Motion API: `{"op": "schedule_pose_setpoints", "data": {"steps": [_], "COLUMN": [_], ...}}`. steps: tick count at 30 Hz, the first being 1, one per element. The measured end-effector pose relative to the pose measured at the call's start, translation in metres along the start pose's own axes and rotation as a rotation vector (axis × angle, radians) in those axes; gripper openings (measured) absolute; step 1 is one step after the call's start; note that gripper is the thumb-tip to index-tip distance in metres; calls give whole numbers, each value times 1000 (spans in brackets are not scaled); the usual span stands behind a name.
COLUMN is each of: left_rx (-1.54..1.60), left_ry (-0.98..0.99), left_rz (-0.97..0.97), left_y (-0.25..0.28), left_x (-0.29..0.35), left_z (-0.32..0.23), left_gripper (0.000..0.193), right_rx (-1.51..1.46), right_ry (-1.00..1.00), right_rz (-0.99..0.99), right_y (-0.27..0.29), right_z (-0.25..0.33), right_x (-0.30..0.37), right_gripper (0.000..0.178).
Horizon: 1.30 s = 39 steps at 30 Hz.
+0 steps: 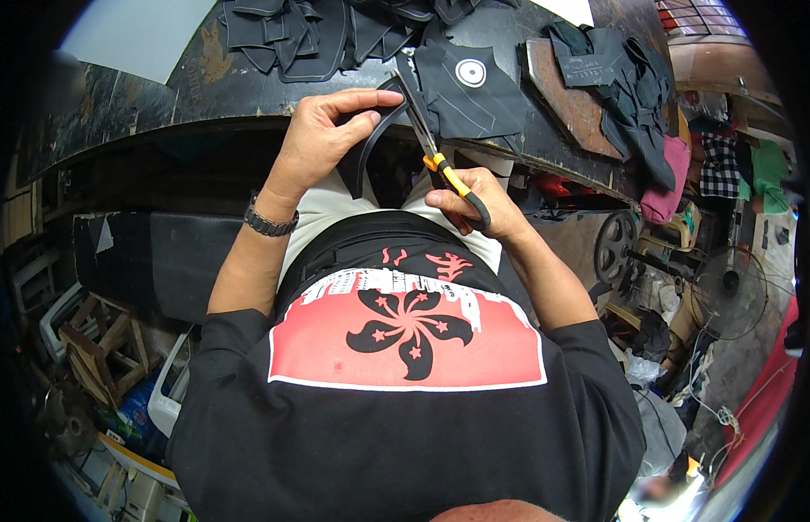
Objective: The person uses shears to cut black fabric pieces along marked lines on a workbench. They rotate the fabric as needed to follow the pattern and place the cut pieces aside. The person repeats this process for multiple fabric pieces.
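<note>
My right hand is closed round the yellow-and-black handles of a pair of scissors. The long metal blades point away from me, up to the table's front edge. Between thumb and forefinger, my left hand pinches a curved strip of black material that hangs down over my lap. The scissor blades lie right beside the strip's upper end, close to my left fingertips; whether they touch it, I cannot tell. Just beyond the blades, flat black cut pieces with pale outlines lie on the table, a round white disc on top.
The dark worn table spans the far side, with a heap of black cut pieces at the back. A brown board to the right bears more black material. A fan and a handwheel stand at right; wooden stools at left.
</note>
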<state>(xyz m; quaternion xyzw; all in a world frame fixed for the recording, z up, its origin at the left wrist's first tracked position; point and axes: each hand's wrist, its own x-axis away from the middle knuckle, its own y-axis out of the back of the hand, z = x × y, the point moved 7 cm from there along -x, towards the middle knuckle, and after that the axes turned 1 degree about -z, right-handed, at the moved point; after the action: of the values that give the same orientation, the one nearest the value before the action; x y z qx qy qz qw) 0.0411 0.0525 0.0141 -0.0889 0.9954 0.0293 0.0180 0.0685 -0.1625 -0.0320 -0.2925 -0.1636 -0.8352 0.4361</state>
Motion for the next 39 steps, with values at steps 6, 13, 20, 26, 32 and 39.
{"op": "schedule_pose_setpoints", "data": {"steps": [6,13,20,26,32,39], "left_rx": [9,11,-21,95,-895,-542], "left_ry": [26,62,22,-242,-648,-481], "left_rz": [5,27,11,-229,-671,9], "left_y": [-1,-6,-4,62,88,-25], "left_x": [1,4,2,-43,-71,-48], "left_z": [-1,0,-2,-54,-114,-59], "left_gripper": [25,25,25,33,34,26], "right_rx": [11,16,170,-46,-171,-237], "right_ry": [1,39,13,76,142,25], "right_rz": [19,15,-60,-46,-5,270], "right_y": [-1,-1,-3,1,8,35], "right_z": [3,8,4,12,6,-39], "right_x": [-2,-7,-2,0,15,63], "right_gripper": [42,45,46,33,34,41]}}
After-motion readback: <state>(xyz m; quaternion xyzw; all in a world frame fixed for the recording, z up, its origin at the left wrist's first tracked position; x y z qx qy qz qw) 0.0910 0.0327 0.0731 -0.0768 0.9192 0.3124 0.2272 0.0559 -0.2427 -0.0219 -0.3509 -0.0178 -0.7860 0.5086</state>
